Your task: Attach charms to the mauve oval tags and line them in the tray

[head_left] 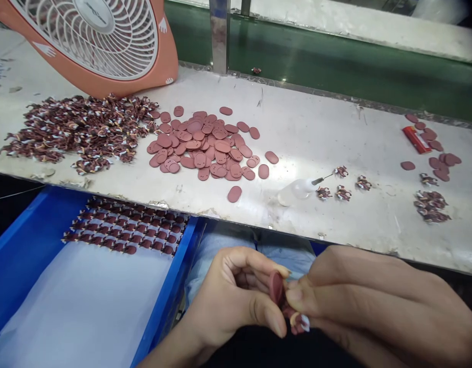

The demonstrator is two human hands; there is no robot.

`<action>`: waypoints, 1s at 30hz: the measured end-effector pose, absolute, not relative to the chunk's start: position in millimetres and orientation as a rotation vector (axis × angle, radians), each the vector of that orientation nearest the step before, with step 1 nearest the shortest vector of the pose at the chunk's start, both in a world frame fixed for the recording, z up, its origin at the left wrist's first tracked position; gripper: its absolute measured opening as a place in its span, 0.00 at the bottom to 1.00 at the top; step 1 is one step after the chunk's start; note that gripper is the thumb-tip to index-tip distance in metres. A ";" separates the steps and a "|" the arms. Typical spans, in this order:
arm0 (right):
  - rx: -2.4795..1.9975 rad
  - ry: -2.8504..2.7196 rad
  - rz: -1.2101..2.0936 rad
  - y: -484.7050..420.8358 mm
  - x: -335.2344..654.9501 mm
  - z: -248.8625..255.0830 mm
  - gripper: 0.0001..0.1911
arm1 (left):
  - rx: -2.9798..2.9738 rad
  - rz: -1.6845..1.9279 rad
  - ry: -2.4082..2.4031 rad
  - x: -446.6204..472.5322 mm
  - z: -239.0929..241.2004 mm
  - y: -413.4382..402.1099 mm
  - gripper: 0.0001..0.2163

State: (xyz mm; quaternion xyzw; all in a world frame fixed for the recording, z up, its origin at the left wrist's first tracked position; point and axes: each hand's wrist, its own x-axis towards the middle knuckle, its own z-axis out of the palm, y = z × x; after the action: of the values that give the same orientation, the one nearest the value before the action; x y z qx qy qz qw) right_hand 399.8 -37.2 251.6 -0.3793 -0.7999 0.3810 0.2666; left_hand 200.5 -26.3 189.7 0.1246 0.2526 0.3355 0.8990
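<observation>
One oval (276, 287) is pinched between left hand (236, 296) and right hand (358, 301); rows (124, 232) are laid in the tray (25, 245) to the left, piles (205, 145) left ahead on the bench (316, 128).

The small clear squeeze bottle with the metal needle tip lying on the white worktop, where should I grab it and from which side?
Probably the clear squeeze bottle's fat body at its left end, from above. It lies on its side on the worktop, the needle tip points right toward small brown pieces, and the left end has open space around it.

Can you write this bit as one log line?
left hand: pinching oval piece | right hand: pinching small figure | bench: pile of ovals
</observation>
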 end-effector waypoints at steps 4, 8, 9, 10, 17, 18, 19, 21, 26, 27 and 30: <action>-0.998 -2.241 0.962 -25.8 401.9 248.3 0.13 | 0.243 0.738 0.586 204.2 180.4 -20.7 0.15; -1.054 -2.206 1.012 -16.5 399.5 250.5 0.11 | 0.225 0.706 0.565 204.3 171.1 -18.4 0.16; -1.073 -2.197 1.013 -15.4 399.4 250.7 0.13 | 0.215 0.702 0.558 203.9 169.3 -18.5 0.16; -1.090 -2.187 1.004 -14.7 399.4 250.5 0.15 | 0.206 0.703 0.557 203.5 167.8 -18.8 0.16; -1.142 -2.031 0.958 -13.4 394.4 240.0 0.11 | 0.189 0.708 0.540 204.0 165.8 -18.0 0.20; -1.143 -2.015 0.969 -13.4 393.0 238.9 0.10 | 0.190 0.709 0.539 204.0 166.2 -17.8 0.20; -1.146 -2.005 0.973 -13.5 391.7 238.2 0.10 | 0.190 0.710 0.544 203.9 166.7 -17.6 0.21; -1.161 -2.000 0.965 -14.2 389.8 237.4 0.09 | 0.197 0.710 0.561 203.9 167.7 -17.8 0.21; -1.150 -1.977 0.957 -16.8 387.9 237.1 0.04 | 0.204 0.695 0.579 204.8 170.5 -20.8 0.20; -1.143 -1.972 0.964 -17.3 387.7 237.1 0.03 | 0.198 0.698 0.586 204.9 171.0 -21.6 0.20; -1.133 -1.970 0.982 -18.6 387.3 237.6 0.04 | 0.194 0.714 0.604 205.1 172.0 -23.5 0.20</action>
State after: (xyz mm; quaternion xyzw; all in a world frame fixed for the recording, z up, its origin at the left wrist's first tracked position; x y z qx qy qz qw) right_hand 387.3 -18.6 237.6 -0.4327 -0.7519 0.3750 0.3269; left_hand 205.1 -23.5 172.0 0.0933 0.2906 0.3436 0.8881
